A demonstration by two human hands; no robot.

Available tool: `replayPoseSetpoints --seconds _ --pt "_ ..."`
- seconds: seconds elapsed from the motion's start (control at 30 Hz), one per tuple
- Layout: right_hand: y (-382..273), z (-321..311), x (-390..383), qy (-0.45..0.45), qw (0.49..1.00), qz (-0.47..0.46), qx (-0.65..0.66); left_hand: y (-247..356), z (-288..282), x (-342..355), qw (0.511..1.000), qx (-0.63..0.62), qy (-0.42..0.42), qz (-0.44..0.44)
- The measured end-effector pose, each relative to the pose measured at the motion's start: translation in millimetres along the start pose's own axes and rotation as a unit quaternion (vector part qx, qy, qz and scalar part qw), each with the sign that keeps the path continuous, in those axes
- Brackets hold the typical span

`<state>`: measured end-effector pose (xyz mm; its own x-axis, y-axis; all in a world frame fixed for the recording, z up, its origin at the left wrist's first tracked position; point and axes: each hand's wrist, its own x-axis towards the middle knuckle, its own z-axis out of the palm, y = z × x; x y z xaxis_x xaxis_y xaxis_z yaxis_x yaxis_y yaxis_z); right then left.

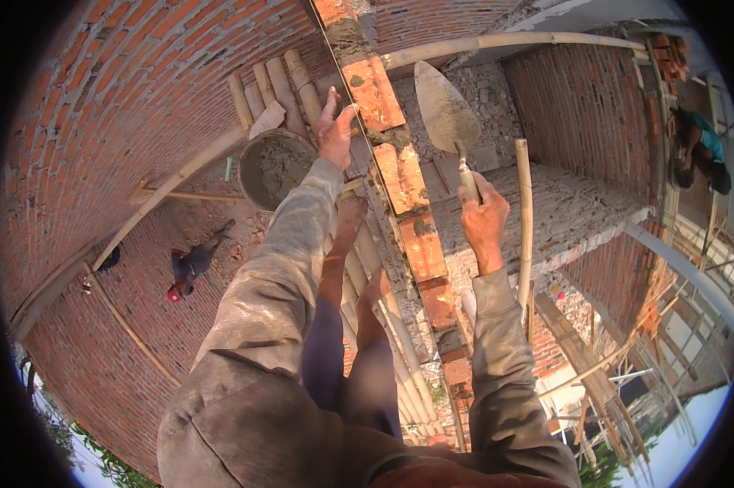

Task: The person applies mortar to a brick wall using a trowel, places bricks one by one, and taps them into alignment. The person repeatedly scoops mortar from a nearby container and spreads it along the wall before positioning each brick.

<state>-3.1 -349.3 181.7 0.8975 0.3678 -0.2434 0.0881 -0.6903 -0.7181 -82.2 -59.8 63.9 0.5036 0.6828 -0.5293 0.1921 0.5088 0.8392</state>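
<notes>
My right hand (485, 218) is closed around the handle of a pointing trowel (448, 110). Its broad blade, smeared with grey mortar, points away from me to the right of a narrow brick wall (401, 175). My left hand (334, 134) is at the wall's left edge with thumb and forefinger apart, the fingertips by a thin taut string and the side of a brick (373, 89). Whether they touch it I cannot tell. Wet mortar (393, 136) fills a joint between two bricks. Left of that hand stands a round bucket of mortar (276, 169).
Bamboo poles (281, 89) form the platform under my bare feet. An upright bamboo pole (524, 220) rises right of my right hand. Far below on the left is a person in a red cap (189, 268); another in a teal top (699, 146) is at the far right.
</notes>
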Motion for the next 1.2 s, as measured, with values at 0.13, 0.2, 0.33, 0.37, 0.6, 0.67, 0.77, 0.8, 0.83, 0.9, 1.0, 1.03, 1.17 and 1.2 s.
replayPoseSetpoints --seconds 0.13,0.2,0.33,0.37,0.6,0.67,0.77,0.8,0.83,0.9,1.0,1.03,1.17,1.2 --pt "-35.4 -14.7 -50.8 -0.044 0.993 0.006 0.111 -35.0 -62.5 -71.5 0.995 -0.024 0.031 -0.090" --pt "-49.5 -11.6 -83.2 -0.128 0.980 0.042 0.148 -66.3 -115.1 -114.1 0.985 0.011 0.085 -0.153" --pt "-72.8 17.1 -134.0 -0.282 0.946 0.099 0.127 -113.8 -236.1 -197.0 0.894 0.018 0.306 -0.326" --pt "-80.2 24.1 -143.6 -0.310 0.943 0.069 0.097 -117.7 -263.8 -216.6 0.891 0.067 0.336 -0.299" --pt "-134.7 59.9 -139.9 -0.376 0.918 0.074 0.098 -79.2 -388.3 -283.2 0.723 0.552 0.212 -0.356" --pt "-141.4 66.9 -134.4 -0.389 0.916 0.070 0.068 -75.6 -396.5 -313.1 0.695 0.644 0.164 -0.275" --pt "-137.5 76.0 -136.2 -0.351 0.933 -0.056 0.052 -84.5 -404.6 -355.7 0.734 0.537 0.190 -0.369" --pt "-133.1 79.6 -138.8 -0.348 0.934 -0.059 0.053 -91.5 -406.7 -369.4 0.741 0.498 0.215 -0.396" --pt "-128.4 80.1 -144.0 -0.346 0.935 -0.060 0.055 -100.5 -406.9 -382.8 0.743 0.464 0.254 -0.410" --pt "-119.6 84.6 -153.5 -0.346 0.937 -0.032 0.042 -115.3 -415.9 -407.6 0.743 0.419 0.303 -0.426" --pt "-111.1 91.6 -161.4 -0.296 0.951 -0.074 0.045 -135.9 -428.2 -401.2 0.744 0.373 0.358 -0.424" --pt "-109.8 93.4 -162.5 -0.336 0.940 -0.006 0.061 -139.1 -428.9 -395.4 0.783 0.341 0.379 -0.356" --pt "-108.8 108.3 -162.7 -0.398 0.910 0.115 0.016 -122.5 -409.6 -353.1 0.860 0.245 0.429 -0.130" --pt "-109.0 113.3 -163.4 -0.401 0.913 0.054 -0.054 -110.0 -400.4 -344.8 0.884 0.200 0.404 -0.124"
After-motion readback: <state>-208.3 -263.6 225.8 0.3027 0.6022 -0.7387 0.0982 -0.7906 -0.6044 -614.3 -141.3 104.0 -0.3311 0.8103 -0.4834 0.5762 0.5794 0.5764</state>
